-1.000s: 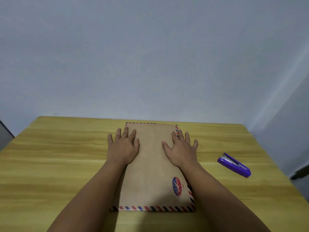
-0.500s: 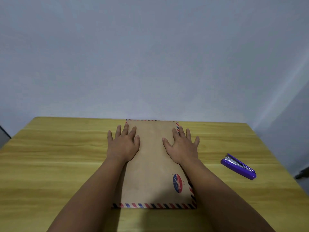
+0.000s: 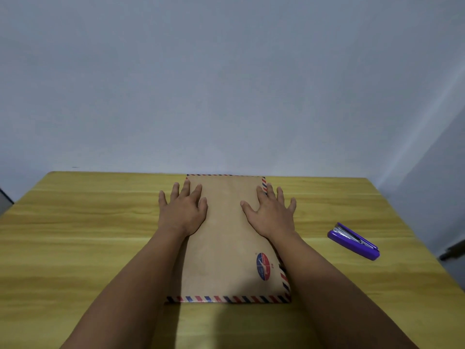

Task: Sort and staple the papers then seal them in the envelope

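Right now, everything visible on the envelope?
The envelope is brown kraft paper edged with red and blue airmail stripes, a round red-blue emblem near its near right corner. It lies flat, lengthwise, on the wooden table. The left hand and right hand rest flat on its far half.

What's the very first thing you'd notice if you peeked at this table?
A big brown envelope with red and blue striped edges lies flat in the middle of the wooden table. The left hand and right hand rest flat on its far half, fingers spread. Off to the right, apart from everything, lies a bright purple stapler.
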A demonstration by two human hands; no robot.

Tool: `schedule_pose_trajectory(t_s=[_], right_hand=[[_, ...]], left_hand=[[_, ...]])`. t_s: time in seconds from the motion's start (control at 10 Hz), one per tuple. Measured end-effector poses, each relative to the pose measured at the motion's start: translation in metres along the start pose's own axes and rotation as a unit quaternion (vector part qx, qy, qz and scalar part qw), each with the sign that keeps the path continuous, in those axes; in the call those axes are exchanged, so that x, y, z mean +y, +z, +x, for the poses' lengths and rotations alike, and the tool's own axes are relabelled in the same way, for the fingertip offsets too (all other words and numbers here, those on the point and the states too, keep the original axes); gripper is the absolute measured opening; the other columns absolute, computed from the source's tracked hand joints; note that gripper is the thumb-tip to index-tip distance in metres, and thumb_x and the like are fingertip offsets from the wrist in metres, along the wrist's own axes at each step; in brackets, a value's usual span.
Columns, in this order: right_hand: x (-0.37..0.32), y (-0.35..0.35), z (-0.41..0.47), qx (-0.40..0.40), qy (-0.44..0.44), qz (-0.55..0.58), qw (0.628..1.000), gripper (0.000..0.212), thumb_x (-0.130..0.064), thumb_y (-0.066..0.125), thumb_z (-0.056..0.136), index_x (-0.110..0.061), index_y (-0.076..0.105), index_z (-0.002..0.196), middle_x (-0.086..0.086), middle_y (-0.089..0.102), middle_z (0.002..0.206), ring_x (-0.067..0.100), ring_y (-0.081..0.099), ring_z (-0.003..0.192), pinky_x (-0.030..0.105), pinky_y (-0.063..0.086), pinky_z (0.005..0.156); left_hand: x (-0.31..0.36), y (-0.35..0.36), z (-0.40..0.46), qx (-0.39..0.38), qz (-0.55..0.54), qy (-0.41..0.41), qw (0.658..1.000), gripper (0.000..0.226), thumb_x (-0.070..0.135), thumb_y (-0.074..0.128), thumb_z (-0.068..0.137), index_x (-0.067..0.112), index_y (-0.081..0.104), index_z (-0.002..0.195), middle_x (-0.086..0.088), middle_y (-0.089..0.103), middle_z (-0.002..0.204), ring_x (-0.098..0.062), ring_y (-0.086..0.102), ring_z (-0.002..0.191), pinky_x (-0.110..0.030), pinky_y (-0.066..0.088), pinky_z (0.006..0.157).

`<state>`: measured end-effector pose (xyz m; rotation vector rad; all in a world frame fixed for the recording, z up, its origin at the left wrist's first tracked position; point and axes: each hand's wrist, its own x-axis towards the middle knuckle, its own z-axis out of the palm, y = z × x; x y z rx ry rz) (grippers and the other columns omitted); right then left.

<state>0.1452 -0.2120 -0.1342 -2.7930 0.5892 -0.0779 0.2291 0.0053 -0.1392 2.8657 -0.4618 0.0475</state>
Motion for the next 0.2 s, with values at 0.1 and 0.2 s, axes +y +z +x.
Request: schedule_pose_trajectory(t_s=[0.1,0.2], right_hand=[[0.006,-0.007,-0.011,0.049,0.005,0.134,0.99,0.083,-0.074,0.042,0.095,-0.033,0.025,0.165,-0.001,0.023,0.174,0.02,0.014,0.162,0.054,0.0,0.129],[0.015,-0.014,-0.041,0.101,0.018,0.234,0.967,0.069,-0.063,0.052,0.1,-0.03,0.039,0.16,0.0,0.038,0.168,0.02,0.028,0.158,0.049,0.01,0.131]], left_hand=[[0.006,-0.014,-0.009,0.04,-0.065,-0.041,0.996,0.057,0.053,0.03,0.1,0.031,0.035,0.153,-0.002,0.023,0.168,-0.032,0.006,0.156,-0.07,0.001,0.118],[0.019,-0.018,-0.039,0.102,-0.13,-0.057,0.985,0.055,0.05,0.038,0.1,0.027,0.045,0.15,-0.001,0.033,0.164,-0.03,0.011,0.156,-0.069,0.003,0.118]])
